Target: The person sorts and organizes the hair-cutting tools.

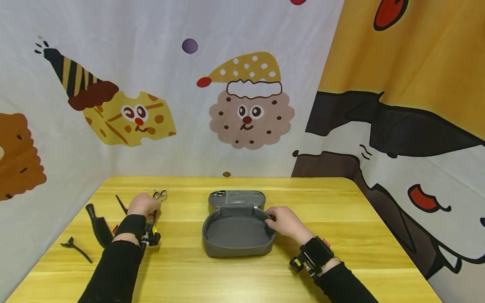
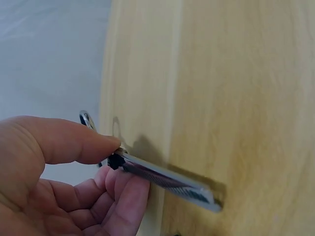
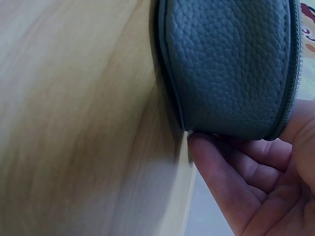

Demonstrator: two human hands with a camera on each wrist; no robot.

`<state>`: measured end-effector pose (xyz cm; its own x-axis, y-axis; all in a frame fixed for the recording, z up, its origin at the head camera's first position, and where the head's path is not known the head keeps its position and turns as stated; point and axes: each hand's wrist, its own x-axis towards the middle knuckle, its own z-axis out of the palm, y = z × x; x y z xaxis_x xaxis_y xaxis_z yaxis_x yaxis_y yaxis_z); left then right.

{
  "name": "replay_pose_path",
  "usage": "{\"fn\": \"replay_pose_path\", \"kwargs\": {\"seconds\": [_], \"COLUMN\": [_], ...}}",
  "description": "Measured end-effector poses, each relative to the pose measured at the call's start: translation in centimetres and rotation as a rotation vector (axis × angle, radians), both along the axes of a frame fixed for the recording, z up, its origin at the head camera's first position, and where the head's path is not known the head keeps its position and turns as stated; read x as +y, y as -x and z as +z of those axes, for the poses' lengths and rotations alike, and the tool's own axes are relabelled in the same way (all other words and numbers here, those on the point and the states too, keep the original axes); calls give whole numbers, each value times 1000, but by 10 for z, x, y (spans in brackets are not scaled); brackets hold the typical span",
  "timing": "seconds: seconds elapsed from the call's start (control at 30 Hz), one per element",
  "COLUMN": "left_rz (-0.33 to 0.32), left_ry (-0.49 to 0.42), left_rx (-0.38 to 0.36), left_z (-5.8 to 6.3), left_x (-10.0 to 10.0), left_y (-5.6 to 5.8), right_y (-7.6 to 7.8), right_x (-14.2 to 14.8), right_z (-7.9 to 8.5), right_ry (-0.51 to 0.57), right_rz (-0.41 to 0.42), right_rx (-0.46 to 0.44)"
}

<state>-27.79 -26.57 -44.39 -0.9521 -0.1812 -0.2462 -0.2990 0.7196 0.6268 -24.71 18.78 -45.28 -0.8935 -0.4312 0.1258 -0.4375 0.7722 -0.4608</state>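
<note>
My left hand (image 1: 144, 205) pinches a pair of silver thinning scissors (image 2: 172, 182) between thumb and fingers over the left part of the table. In the left wrist view the toothed blades point away from the hand, and a ring handle (image 2: 86, 119) shows behind the thumb. At the middle stands a grey zip case (image 1: 238, 251), its lid folded back. The right hand (image 1: 287, 223) grips the case's right wall, thumb over the rim and fingers outside. The right wrist view shows the pebbled side of the case with its zip edge.
A black, broad-bladed handled object (image 1: 100, 229), a black hair clip (image 1: 77, 248) and a thin dark rod (image 1: 121, 204) lie at the table's left. A small metal item (image 1: 219, 193) sits in the case's lid (image 1: 246, 196). Behind the wooden table (image 1: 182, 273) hangs a printed curtain (image 1: 182, 84).
</note>
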Motion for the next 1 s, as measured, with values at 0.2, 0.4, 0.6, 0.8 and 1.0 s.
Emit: {"fn": "replay_pose_path", "kwargs": {"seconds": [0.2, 0.4, 0.6, 0.8, 1.0], "left_rz": [-12, -5, 13, 39, 35], "left_ry": [4, -59, -279, -479, -611], "left_rx": [94, 197, 264, 320, 401], "left_z": [8, 24, 36, 45, 52], "left_x": [5, 23, 45, 65, 83], "left_y": [-2, -7, -17, -20, -25], "right_y": [-1, -3, -6, -15, -22], "right_x": [0, 0, 0, -8, -17], "right_z": [0, 0, 1, 9, 21], "right_ry": [0, 10, 37, 47, 120], "right_rz": [3, 9, 2, -97, -120], "right_rx": [5, 12, 23, 191, 324]}}
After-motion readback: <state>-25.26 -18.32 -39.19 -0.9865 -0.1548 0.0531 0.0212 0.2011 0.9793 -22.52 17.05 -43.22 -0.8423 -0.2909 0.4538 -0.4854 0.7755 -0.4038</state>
